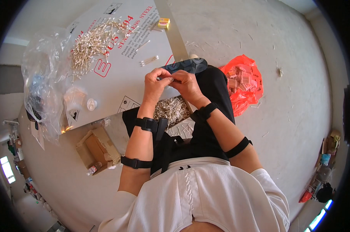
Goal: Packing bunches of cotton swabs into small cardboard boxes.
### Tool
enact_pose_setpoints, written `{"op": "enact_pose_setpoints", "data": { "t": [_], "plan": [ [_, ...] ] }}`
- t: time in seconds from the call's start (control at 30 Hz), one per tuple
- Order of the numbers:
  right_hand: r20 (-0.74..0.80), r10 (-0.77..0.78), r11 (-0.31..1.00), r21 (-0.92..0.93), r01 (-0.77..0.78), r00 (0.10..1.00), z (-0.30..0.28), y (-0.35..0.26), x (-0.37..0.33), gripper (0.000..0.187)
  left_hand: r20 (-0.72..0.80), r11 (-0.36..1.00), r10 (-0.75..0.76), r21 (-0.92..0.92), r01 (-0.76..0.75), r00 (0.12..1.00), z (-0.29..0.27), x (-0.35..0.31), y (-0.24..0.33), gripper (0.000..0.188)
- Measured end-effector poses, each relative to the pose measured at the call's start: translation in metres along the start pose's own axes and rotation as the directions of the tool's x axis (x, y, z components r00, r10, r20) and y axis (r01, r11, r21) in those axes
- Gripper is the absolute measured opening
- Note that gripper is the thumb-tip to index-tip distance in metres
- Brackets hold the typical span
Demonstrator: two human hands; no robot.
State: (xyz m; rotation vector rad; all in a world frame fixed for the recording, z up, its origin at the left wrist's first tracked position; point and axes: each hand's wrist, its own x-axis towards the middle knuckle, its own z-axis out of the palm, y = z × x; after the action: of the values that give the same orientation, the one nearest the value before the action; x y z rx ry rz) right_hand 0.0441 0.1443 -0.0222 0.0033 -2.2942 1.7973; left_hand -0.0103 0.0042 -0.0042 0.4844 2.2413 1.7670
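Observation:
My left hand (155, 84) and my right hand (186, 84) meet above my lap, thumbs and fingertips pinched together. Whatever sits between them is too small and too covered to make out. Just below them, a box of loose cotton swabs (172, 109) rests by my legs. A small row of cotton swabs (149, 60) lies on the table (117, 87) beyond my left hand. Farther off to the left is a large heap of cotton swabs (90, 48). On the right, a red plastic bag (256, 87) holds several small pink packs (242, 77).
A yellow box (164, 23) stands near the table's right edge. Clear plastic bags (41, 83) hang over its left side, near a small white tub (91, 104). An opened cardboard box (95, 149) sits on the floor. Scattered swabs lie on the floor (291, 100) at right.

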Motion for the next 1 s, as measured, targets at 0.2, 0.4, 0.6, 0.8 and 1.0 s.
{"op": "enact_pose_setpoints", "data": {
  "t": [0.2,0.4,0.6,0.8,1.0],
  "plan": [
    [0.018,-0.124,0.98,-0.156,0.125,0.992,0.007,0.001,0.002,0.018,-0.004,0.985,-0.122,-0.121,0.121,0.993,-0.004,-0.002,-0.013,0.006],
    [0.058,-0.061,0.991,-0.115,0.067,0.996,0.005,-0.007,0.001,0.024,-0.04,0.975,-0.162,-0.162,0.154,0.986,-0.012,-0.013,-0.001,0.007],
    [0.058,-0.022,0.999,-0.028,0.024,0.998,-0.005,-0.016,0.002,0.022,-0.08,0.942,0.252,0.248,-0.225,0.964,-0.031,-0.031,0.002,0.012],
    [0.091,-0.216,0.961,-0.158,0.228,0.972,-0.005,-0.018,0.004,0.014,-0.08,0.878,0.314,0.404,-0.257,0.946,-0.029,-0.034,0.004,0.014],
    [0.235,-0.442,0.739,-0.451,0.5,0.866,-0.008,-0.018,0.012,0.006,0.063,0.675,0.417,0.646,-0.356,0.907,-0.026,-0.031,0.006,0.015]
  ]
}}
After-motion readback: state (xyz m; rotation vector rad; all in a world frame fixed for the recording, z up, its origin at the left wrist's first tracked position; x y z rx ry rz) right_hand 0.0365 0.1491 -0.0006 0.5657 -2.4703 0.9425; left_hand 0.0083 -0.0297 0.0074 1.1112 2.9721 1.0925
